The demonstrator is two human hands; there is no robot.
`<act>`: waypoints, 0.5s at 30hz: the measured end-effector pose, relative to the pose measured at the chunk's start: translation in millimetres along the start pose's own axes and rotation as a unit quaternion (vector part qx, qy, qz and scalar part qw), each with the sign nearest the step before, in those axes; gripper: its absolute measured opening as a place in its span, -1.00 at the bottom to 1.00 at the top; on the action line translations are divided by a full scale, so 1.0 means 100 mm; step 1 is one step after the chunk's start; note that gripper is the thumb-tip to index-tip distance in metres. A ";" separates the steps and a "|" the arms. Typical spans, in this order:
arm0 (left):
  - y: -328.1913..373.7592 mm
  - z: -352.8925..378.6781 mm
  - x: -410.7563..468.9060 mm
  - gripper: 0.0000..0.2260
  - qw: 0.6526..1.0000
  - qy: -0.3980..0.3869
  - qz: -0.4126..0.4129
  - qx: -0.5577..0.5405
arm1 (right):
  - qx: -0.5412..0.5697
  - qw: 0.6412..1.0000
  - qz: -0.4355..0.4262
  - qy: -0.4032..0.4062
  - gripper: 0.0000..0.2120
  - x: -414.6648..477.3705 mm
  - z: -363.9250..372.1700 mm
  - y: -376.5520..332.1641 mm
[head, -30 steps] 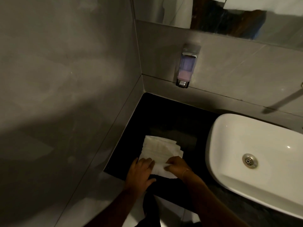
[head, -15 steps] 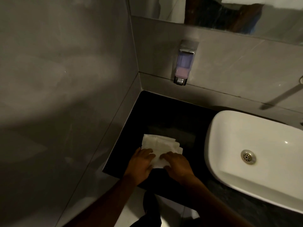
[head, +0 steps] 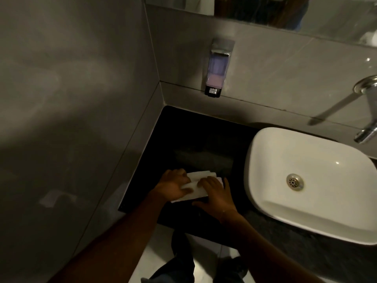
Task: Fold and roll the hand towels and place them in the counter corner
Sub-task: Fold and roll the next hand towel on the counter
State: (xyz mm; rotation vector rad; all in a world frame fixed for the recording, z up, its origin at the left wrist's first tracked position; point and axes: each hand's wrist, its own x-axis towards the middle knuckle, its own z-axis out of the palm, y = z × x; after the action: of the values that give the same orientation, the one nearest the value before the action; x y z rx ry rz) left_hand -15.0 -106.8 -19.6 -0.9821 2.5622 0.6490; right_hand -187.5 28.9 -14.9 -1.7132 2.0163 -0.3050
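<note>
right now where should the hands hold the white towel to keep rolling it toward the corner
Judging by its pose, grip the towel at the rolled near edge, from the person's side, left hand and right hand spread along it; the flat unrolled part lies beyond, toward the wall.

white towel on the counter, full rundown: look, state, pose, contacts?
The white hand towel looks like soft cloth, folded into a compact layered bundle with stacked edges showing at its far side. It lies flat on the black counter, near the front edge, left of the white basin and well short of the corner. The left hand presses on its left part and the right hand covers its right part. Whether it is partly rolled cannot be told.
</note>
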 end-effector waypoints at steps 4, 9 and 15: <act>0.08 -0.07 0.09 -0.60 0.993 0.044 -0.111 -0.006 | -0.031 0.998 0.044 -0.032 -0.52 0.17 -0.02 0.08; 0.50 0.23 -0.37 -0.66 0.765 0.344 -0.394 -0.376 | 0.000 0.990 0.117 -0.073 -0.54 0.54 -0.14 0.03; 0.74 0.40 -0.20 -0.59 0.604 0.111 -0.315 -0.724 | 0.086 0.961 0.232 -0.127 -0.56 0.67 -0.20 0.11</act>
State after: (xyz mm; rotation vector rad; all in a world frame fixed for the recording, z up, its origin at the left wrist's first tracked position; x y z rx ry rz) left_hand -46.2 -26.4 -22.2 -2.2484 1.0218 2.4846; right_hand -214.2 -36.5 -16.8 -1.0720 2.0538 -0.0912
